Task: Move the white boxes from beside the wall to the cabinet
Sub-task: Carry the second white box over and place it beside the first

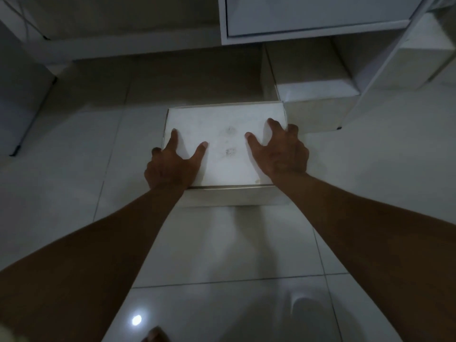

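A white box (227, 149) with faint dark smudges on its lid is in the middle of the view, just above the tiled floor. My left hand (172, 164) grips its left edge, thumb and forefinger spread on the lid. My right hand (278, 149) grips its right edge the same way, the other fingers curled over the side. A second white box (313, 95) lies right behind it under the white cabinet (296, 21), whose drawer front fills the top right. Another white box (419, 67) stands at the far right beyond the cabinet's leg.
Glossy white floor tiles (74, 169) spread all around, with a light's glare near the bottom. A white furniture panel on a black foot (22, 99) stands at the left. A low white ledge (123, 50) runs along the back. A toe shows at the bottom edge.
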Demonstrator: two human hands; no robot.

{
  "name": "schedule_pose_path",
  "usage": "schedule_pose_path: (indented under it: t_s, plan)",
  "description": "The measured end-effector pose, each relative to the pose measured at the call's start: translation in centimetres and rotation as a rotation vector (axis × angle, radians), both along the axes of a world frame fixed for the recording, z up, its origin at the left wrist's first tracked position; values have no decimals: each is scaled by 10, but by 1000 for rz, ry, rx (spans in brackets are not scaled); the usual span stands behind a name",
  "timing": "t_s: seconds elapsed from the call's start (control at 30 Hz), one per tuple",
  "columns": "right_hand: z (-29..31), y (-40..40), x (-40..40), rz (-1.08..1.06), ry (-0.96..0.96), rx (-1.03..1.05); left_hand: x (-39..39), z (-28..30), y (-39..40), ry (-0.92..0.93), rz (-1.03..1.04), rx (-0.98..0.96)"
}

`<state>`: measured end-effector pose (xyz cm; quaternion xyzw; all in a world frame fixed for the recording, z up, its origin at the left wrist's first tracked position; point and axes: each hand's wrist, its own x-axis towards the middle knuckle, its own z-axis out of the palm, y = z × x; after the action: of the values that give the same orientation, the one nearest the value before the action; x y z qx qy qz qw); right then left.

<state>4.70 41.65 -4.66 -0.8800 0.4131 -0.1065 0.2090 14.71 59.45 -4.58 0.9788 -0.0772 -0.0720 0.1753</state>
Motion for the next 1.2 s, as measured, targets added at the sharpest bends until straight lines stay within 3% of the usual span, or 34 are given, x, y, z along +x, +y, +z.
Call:
schedule_pose_path:
  t_s: [0.33, 0.47, 0.53, 0.6, 0.73, 1.0, 1.1, 1.2]
  plan:
    - [-32, -9, -10, 4, 8, 66, -5, -26, -6, 92, -40, 16]
    - [-39, -11, -9, 68, 35, 25, -17, -29, -1, -71, -388, 55]
    - [-44, -13, -9, 186, 48, -46, -24, -32, 5, -56, -630, 110]
    - [-48, -15, -13, 294, 81, -136, -24, -36, 13, -55, -747, 131]
    - [-49, -15, -20, 434, 163, -190, -16, -37, 15, -56, -767, 124]
    - [-53, 34, -30, 320, 163, -164, 40, -20, 19, -59, -890, 226]
    - [-52, 37, -25, 301, 79, -250, 35, -23, 21, -69, -788, 133]
    - [-54, 17, -14, 470, -102, -256, 10, -40, 28, -243, -552, -11]
